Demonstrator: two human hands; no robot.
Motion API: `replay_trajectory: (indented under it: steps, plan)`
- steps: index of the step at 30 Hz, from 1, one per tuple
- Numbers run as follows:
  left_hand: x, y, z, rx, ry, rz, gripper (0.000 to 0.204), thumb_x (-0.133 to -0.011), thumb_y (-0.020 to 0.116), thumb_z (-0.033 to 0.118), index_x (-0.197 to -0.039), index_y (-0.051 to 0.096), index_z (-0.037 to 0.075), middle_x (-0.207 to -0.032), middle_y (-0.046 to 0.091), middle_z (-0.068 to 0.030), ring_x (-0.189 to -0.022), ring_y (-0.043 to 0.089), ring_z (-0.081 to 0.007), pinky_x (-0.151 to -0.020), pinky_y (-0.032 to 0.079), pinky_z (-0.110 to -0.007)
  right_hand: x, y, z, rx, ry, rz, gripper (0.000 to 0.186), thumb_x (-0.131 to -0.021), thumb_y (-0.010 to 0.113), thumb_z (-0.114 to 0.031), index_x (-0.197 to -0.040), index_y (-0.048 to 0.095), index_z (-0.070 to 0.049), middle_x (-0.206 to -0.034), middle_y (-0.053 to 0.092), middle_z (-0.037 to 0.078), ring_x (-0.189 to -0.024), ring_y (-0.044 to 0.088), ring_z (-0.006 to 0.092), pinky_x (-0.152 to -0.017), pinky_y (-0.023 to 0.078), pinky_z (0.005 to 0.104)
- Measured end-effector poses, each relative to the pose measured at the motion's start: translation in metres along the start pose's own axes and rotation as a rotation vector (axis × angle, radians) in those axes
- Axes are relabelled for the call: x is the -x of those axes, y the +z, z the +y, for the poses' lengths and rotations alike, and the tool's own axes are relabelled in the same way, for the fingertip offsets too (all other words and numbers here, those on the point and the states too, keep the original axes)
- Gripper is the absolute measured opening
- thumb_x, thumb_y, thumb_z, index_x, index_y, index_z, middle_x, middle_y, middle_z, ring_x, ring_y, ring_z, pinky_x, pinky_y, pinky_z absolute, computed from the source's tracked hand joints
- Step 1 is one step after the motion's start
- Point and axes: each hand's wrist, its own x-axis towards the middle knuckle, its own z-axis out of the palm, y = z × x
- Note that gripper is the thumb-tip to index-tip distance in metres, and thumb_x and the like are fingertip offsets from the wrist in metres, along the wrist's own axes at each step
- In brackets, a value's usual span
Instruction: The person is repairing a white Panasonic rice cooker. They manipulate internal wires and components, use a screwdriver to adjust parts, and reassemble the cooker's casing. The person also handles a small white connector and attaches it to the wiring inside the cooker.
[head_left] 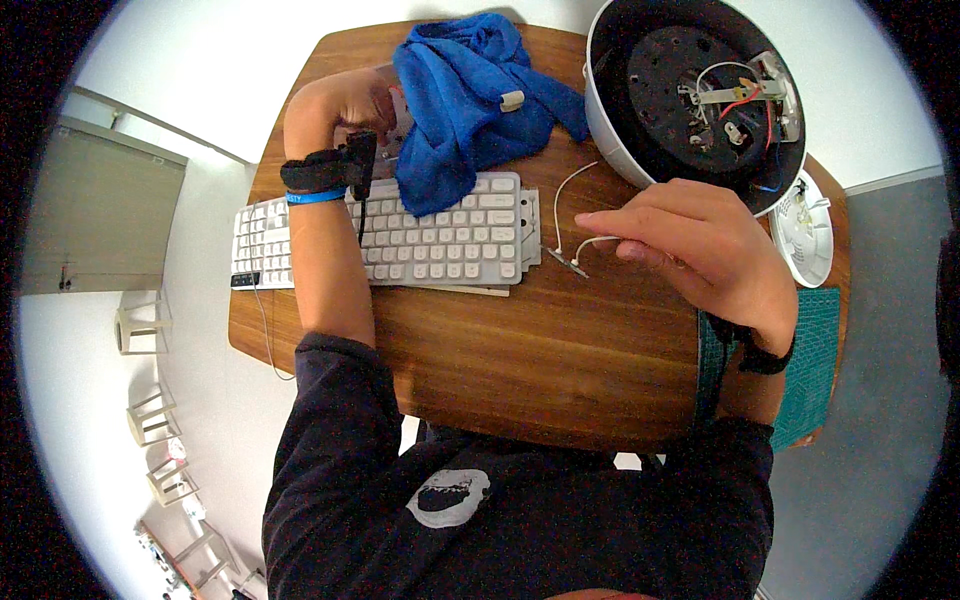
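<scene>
My right hand [700, 245] is closed, its thumb and fingers pinching a thin white wire [597, 240]. That wire runs to a small narrow circuit board [568, 262] above the wooden table; a second white wire curves up from it toward a round appliance. My left hand [350, 105] is bent at the wrist with curled fingers beside a crumpled blue cloth [465, 110]. Something clear and plastic-like shows around those fingers, but what they grip is partly hidden. Below the cloth, and partly covered by it, lies a white keyboard [440, 245].
The round appliance [597, 110] stands open at the far right, with a black inside and coloured wires. Beside it lies a white round cover [815, 240]. A green cutting mat [815, 350] is at the table's [520, 370] right edge. Several stools [150, 415] stand along the left wall.
</scene>
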Motion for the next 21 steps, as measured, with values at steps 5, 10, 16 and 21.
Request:
replay_trajectory:
  steps: [5, 10, 16, 21]
  plan:
    - [0.006, 0.007, -0.006, 0.056, -0.208, -0.021, 0.016, -0.075, 0.076, 0.006, -0.09, 0.082, 0.006, -0.085, 0.08, -0.0097, -0.076, 0.075, -0.0208, -0.068, 0.059, -0.037, -0.003, -0.002, 0.0, -0.02, -0.013, -0.007, 0.032, -0.09, 0.075, -0.015, -0.122, 0.071, -0.015, -0.091, 0.071, 0.008, -0.084, 0.07, 0.0307, -0.071, 0.056, 0.0416]
    - [0.004, 0.004, -0.01, 0.055, -0.19, -0.053, 0.018, -0.074, 0.076, 0.004, -0.091, 0.083, 0.007, -0.088, 0.08, -0.0091, -0.079, 0.076, -0.0204, -0.07, 0.059, -0.036, -0.002, -0.002, 0.001, -0.019, -0.015, -0.014, 0.032, -0.09, 0.075, -0.016, -0.122, 0.072, -0.015, -0.091, 0.071, 0.008, -0.084, 0.07, 0.0312, -0.071, 0.056, 0.042]
    - [-0.003, 0.008, -0.009, 0.117, -0.185, 0.002, 0.02, -0.077, 0.075, 0.003, -0.095, 0.082, 0.006, -0.091, 0.08, -0.0105, -0.082, 0.076, -0.0205, -0.07, 0.058, -0.035, 0.0, 0.0, 0.002, -0.003, 0.004, -0.013, 0.03, -0.091, 0.074, -0.018, -0.121, 0.072, -0.015, -0.091, 0.071, 0.008, -0.084, 0.069, 0.032, -0.071, 0.056, 0.0424]
    - [0.005, 0.003, -0.001, 0.148, -0.241, 0.072, 0.021, -0.085, 0.069, 0.004, -0.102, 0.082, 0.004, -0.094, 0.08, -0.0135, -0.083, 0.077, -0.0223, -0.07, 0.059, -0.036, 0.0, -0.001, 0.002, -0.014, -0.002, -0.013, 0.03, -0.092, 0.074, -0.019, -0.122, 0.072, -0.015, -0.092, 0.071, 0.009, -0.085, 0.07, 0.0324, -0.072, 0.056, 0.0428]
